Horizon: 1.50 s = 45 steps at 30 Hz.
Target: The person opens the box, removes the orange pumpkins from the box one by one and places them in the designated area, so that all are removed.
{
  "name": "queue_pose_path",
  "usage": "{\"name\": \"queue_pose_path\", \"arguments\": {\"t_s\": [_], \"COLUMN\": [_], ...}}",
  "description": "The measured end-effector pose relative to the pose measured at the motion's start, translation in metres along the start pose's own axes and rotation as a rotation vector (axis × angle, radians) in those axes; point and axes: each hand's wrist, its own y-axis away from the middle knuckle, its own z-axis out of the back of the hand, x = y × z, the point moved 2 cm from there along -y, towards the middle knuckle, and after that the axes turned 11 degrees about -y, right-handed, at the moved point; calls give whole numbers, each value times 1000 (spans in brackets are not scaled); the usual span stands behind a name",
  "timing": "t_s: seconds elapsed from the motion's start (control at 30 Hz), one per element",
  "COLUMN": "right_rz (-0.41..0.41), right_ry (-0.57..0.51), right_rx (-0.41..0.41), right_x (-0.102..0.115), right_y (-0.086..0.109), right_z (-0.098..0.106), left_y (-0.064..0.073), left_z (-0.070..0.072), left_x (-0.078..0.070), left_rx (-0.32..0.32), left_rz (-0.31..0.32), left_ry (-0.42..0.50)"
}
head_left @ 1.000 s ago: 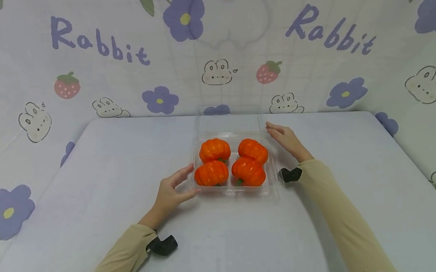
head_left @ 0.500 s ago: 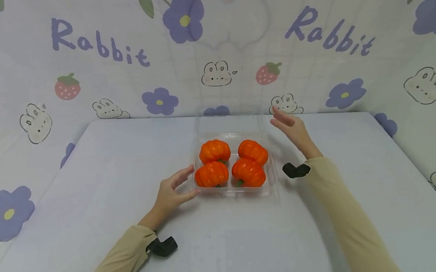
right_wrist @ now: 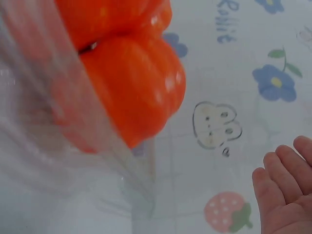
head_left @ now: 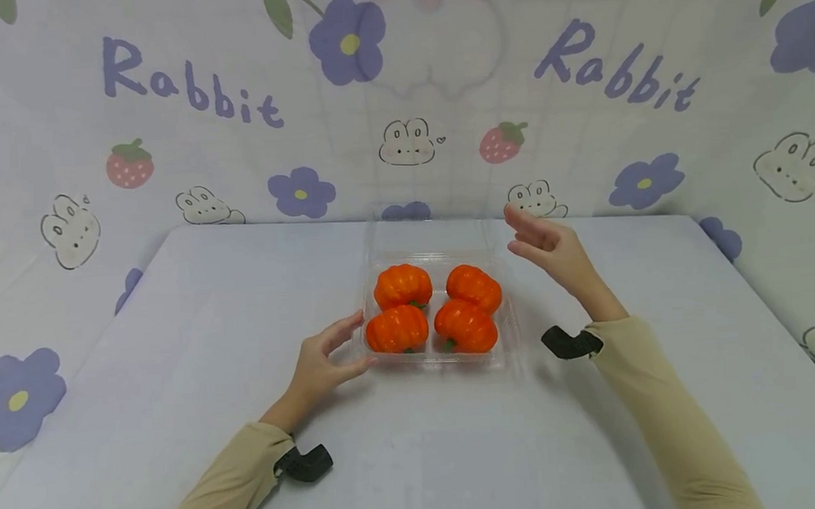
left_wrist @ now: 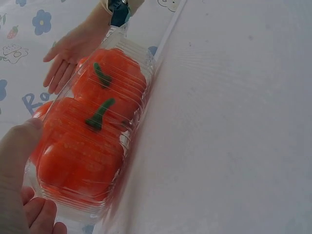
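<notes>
Several small orange toy pumpkins (head_left: 397, 329) with green stems sit in a clear plastic clamshell container (head_left: 429, 357). Its transparent lid (head_left: 430, 237) stands raised at the back. At the near left corner, my left hand (head_left: 317, 367) holds the container between thumb and fingers. In the left wrist view the thumb (left_wrist: 19, 144) lies along the upper edge, with curled fingertips (left_wrist: 44, 214) by the side wall. My right hand (head_left: 551, 252) is raised to the right of the lid, apart from it. Its fingers (right_wrist: 274, 187) are extended and hold nothing.
A white-covered table (head_left: 212, 316) lies under the container. Behind it hangs a pale cloth (head_left: 225, 152) printed with rabbits, flowers and strawberries. Black wrist devices (head_left: 571, 342) stick out from both beige sleeves (head_left: 667, 402).
My right hand has moved away from the lid's right edge, out to the right, and its fingers have spread. My left hand stays at the container's left corner.
</notes>
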Motion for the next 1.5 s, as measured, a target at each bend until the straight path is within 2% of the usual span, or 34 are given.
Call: {"name": "queue_pose_path", "arguments": {"t_s": [0.13, 0.3, 0.37, 0.47, 0.6, 0.8, 1.0, 1.07, 1.37, 1.5], "right_rz": [45, 104, 150, 240, 293, 240, 232, 218, 138, 92], "right_ry": [-75, -294, -386, -419, -345, -259, -14, 34, 166, 173], "right_rx": [40, 98, 108, 114, 161, 260, 313, 320, 356, 364], "right_x": [12, 25, 30, 34, 30, 18, 6, 2, -7, -9], "right_y": [11, 28, 34, 42, 53, 58, 58, 58, 58, 59], "right_z": [-13, -28, -33, -40, -53, -64, -66, -66, -62, -62], "left_y": [3, 7, 6, 3, 1, 1, 1, 1, 0, 1], "left_z": [2, 4, 3, 3, 3, 3, 4, 4, 4, 5], "left_x": [1, 0, 0, 0, 2, 4, 2, 1, -1, -1], "left_rx": [-13, -39, -31, -2, 2, -5, 4, 2, -3, 1], "left_rz": [-13, -9, -4, 3, 6, 2, 14, 12, 2, 12], "left_ry": [-4, -18, -9, 1, -2, -1, -4, -9, -9, -23]}}
